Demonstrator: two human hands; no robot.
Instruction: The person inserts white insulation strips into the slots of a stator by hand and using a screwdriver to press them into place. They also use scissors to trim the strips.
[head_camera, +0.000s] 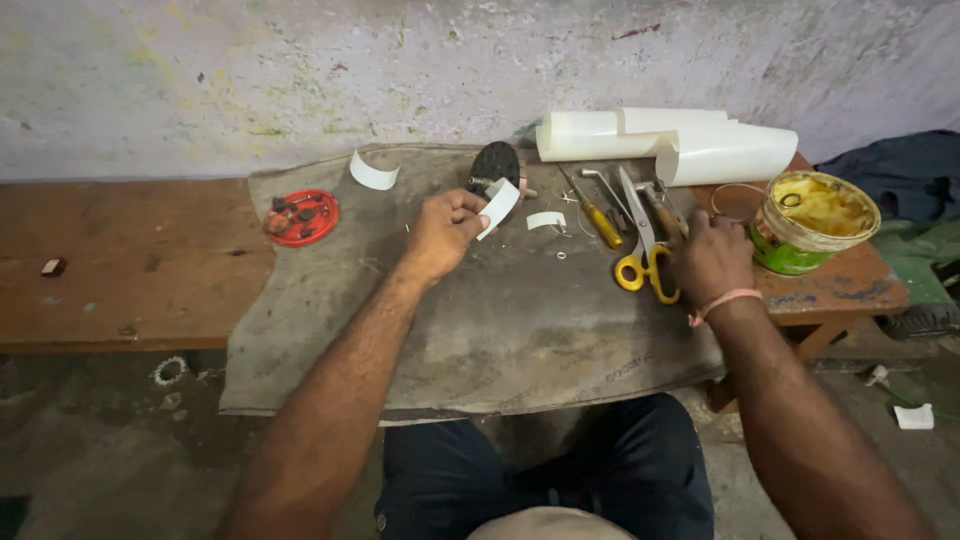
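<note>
My left hand (441, 235) is closed on a curved white strip (499, 206), held just in front of a black round piece (496, 164) on the grey mat (500, 320). My right hand (710, 258) rests over the tools at the mat's right side. Its fingers touch a brown-handled tool (660, 212), next to the yellow-handled scissors (640, 250); whether it grips anything I cannot tell. A pink band circles that wrist. A yellow-handled screwdriver (597, 219) lies left of the scissors.
White sheet rolls (680, 140) lie against the wall at the back. An open green tin of yellow glue (812, 220) stands at the right. A red lid with small dark bits (301, 217) sits at the mat's left. Loose white strips (372, 174) lie on the mat.
</note>
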